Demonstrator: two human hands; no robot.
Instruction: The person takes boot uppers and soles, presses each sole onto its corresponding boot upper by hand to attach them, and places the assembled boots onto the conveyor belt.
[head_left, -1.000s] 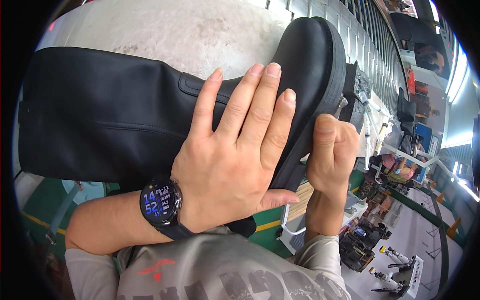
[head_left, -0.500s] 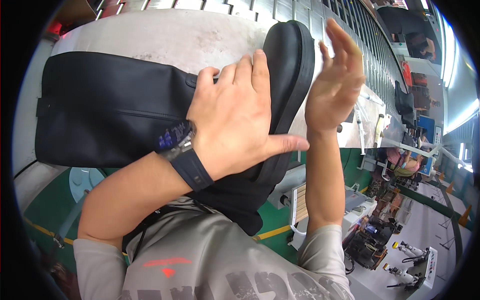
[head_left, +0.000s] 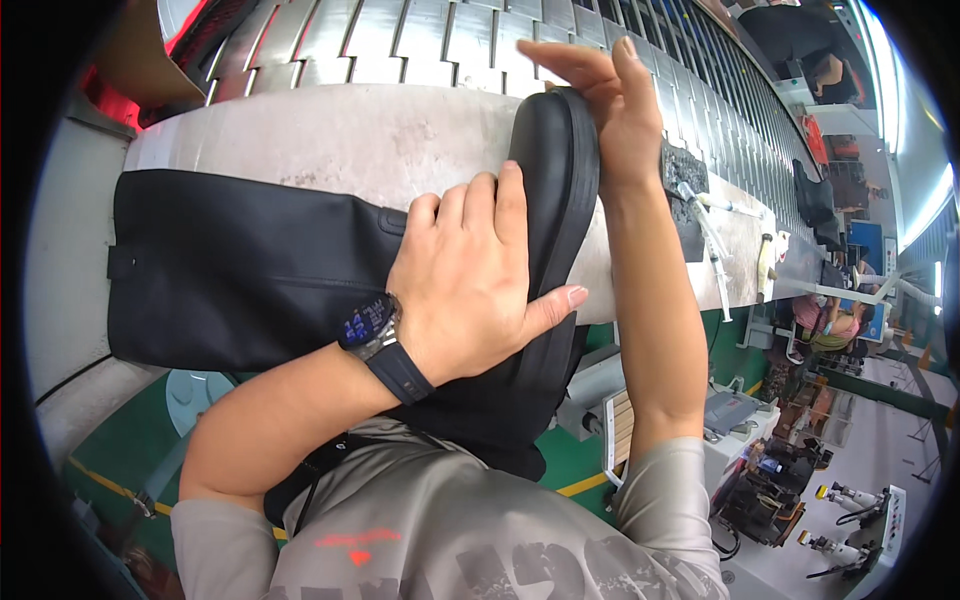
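Observation:
A tall black boot (head_left: 240, 265) lies across in front of me, its shaft to the left and its toe pointing away. Its thick black sole (head_left: 566, 240) faces right. My left hand (head_left: 460, 270), with a dark watch on its wrist, lies over the instep, fingers together and thumb reaching across to the sole's edge; it holds the boot. Beyond the toe, my right hand (head_left: 625, 120) has its fingers stretched and apart, its palm beside the sole near the toe. Whether that palm touches the sole I cannot tell.
A pale worn worktop (head_left: 350, 130) lies under the boot, with a slatted metal conveyor (head_left: 430, 45) behind it. Right of my right forearm are a dark rough block (head_left: 686, 165) and white tubes (head_left: 712, 235). Farther right, a person (head_left: 835, 318) sits among machines.
My right hand has moved from beside the sole to the toe end, its fingers now reaching left past the toe. My left hand stays on the instep. The whole view has shifted slightly.

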